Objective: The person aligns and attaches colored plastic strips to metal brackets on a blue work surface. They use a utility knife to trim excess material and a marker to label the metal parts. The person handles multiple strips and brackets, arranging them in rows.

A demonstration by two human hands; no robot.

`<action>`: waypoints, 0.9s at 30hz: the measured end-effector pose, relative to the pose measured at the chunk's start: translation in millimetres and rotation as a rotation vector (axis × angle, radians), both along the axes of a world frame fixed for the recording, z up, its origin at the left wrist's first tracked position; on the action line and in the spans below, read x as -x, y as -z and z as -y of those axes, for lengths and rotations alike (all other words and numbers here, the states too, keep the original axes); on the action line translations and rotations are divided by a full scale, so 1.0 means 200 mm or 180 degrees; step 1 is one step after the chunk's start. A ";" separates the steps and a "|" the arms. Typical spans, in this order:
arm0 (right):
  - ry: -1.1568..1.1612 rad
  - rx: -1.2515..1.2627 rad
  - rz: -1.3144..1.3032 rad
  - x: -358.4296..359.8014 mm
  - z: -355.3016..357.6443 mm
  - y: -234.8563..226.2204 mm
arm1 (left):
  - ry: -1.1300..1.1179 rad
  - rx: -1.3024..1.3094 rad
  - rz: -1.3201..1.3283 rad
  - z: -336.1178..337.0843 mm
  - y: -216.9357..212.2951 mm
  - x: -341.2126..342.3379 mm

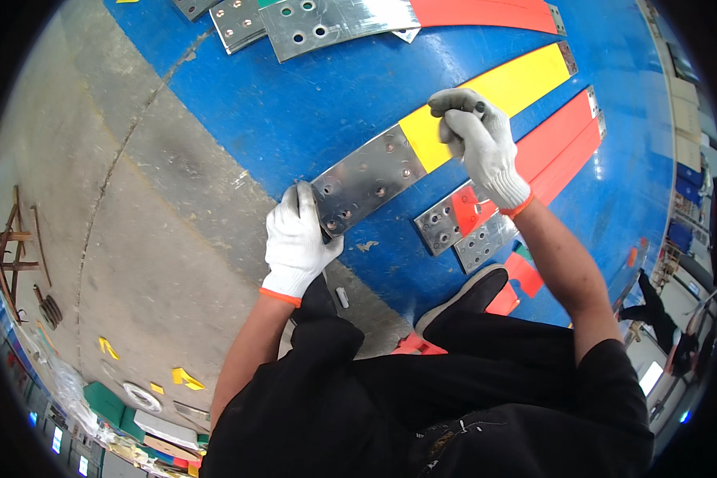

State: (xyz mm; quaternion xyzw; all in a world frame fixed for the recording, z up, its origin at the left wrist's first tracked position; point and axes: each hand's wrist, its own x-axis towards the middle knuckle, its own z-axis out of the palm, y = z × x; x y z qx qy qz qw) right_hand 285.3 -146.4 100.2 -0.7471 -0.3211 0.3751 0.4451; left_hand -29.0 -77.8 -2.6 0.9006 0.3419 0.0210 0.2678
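Observation:
A long flat metal bar (374, 171) with a yellow sleeve (494, 92) and a bare drilled end lies on the blue floor. My left hand (295, 235), in a white glove, grips the bar's bare end at its corner. My right hand (478, 139), also gloved, is closed above the yellow part and pinches a small dark piece, perhaps a bolt, at its fingertips. Several small holes and bolt heads show in the bare end between my hands.
Two red-sleeved bars (558, 143) with drilled ends (462, 231) lie to the right, next to my dark shoe (466, 295). More drilled metal plates (311, 24) and a red bar (486, 12) lie at the top. Grey concrete floor (135, 223) spreads on the left.

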 end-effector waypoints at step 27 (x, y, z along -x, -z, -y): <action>-0.1740 -0.0408 0.2141 0.80 0.10 0.19 | -0.0073 0.0052 0.0010 -0.01 -0.02 0.06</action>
